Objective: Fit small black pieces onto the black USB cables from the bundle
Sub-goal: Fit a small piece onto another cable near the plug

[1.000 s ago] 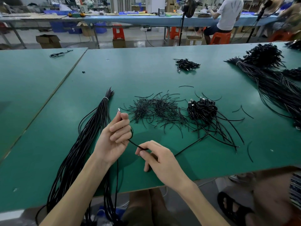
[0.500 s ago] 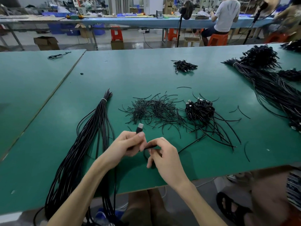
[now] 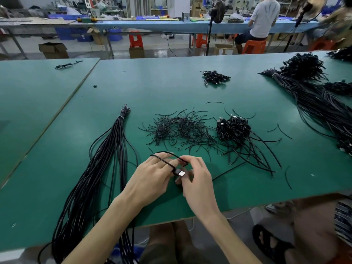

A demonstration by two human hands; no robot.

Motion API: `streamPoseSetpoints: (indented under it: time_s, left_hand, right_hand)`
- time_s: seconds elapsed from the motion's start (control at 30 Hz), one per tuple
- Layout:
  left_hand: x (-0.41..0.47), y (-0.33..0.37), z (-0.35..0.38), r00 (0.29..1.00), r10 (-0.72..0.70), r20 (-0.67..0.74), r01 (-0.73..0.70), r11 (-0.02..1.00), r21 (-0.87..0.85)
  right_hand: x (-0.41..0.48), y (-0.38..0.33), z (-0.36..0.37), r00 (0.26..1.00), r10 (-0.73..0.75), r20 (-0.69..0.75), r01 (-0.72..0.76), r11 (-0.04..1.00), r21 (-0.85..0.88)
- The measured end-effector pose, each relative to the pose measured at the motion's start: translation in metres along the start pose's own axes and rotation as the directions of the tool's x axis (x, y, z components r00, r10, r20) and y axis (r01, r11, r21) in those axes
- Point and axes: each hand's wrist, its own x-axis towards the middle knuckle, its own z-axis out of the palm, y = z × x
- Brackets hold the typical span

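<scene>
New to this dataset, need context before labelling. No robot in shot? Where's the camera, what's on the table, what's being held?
There is no machine here: a person works with two bare hands. The one picture comes from a wide-angle camera worn on the head, looking forward and down. On the green table lie a long tied cable bundle at the left, a loose pile of short black pieces in the middle, and a heap of coiled cables beside it. More cables lie at the far right. The left hand and right hand together hold one black USB cable, looped across the left hand, its metal plug showing between them.
</scene>
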Motion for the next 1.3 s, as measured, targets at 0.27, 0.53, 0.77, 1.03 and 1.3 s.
streamPoseSetpoints:
  time_s: [0.27,0.53,0.77,1.03,1.3]
  left_hand:
    - [0.0,-0.008,0.009,0.966,-0.19,0.174,0.205,0.976,-0.073]
    - [0.002,-0.011,0.007,0.864,-0.367,0.345,0.502,0.575,-0.646]
    - [0.0,-0.019,-0.002,0.836,-0.381,0.395,0.312,-0.261,-0.913]
    - [0.004,-0.024,-0.014,0.749,-0.396,0.532,0.219,-0.609,-0.763]
    - [-0.004,-0.005,0.0,0.872,-0.411,0.265,0.407,0.308,-0.86]
  right_hand:
    - [0.0,0.002,-0.007,0.997,-0.073,-0.022,0.076,0.971,0.228]
    - [0.002,0.003,-0.008,0.987,-0.079,0.143,0.024,0.937,0.348]
    - [0.001,0.003,-0.001,0.935,-0.137,0.327,0.096,0.986,0.138]
    - [-0.004,0.006,0.003,0.947,-0.181,0.264,0.213,0.972,-0.099]
    - [-0.001,0.003,0.0,0.991,-0.017,0.132,0.012,0.999,0.037]
